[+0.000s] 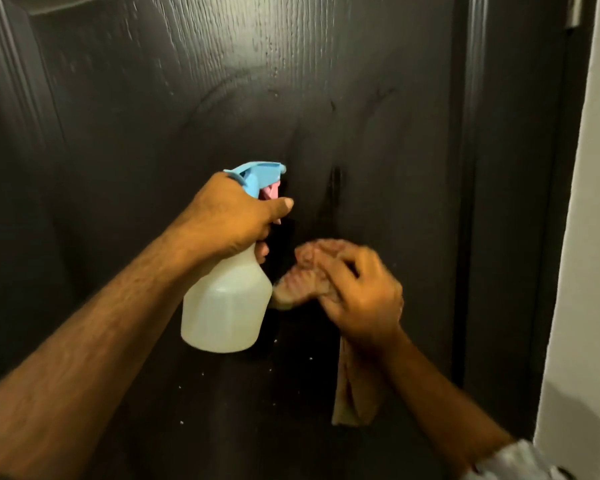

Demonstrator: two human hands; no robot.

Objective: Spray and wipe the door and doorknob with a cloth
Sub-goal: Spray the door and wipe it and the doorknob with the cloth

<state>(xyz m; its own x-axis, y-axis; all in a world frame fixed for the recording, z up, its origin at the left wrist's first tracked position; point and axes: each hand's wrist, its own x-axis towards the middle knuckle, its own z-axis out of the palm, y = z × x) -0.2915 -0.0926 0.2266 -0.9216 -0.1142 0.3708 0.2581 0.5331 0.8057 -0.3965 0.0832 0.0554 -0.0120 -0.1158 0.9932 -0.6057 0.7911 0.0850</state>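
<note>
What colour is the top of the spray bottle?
Light blue sprayer head with a pink trigger, on a cloudy white spray bottle. The head view shows it.

We are seeing a dark door (153, 116) with embossed wood grain, shining wetly; a translucent plastic spray bottle (226, 306) with a smooth blue plastic head; a soft, crumpled tan cloth (300, 284).

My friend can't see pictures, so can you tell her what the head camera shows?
A person's right hand presses a tan cloth against a dark door, while the left hand holds a white spray bottle with a blue top, aimed at the door. Wet streaks show above the hands.
</note>
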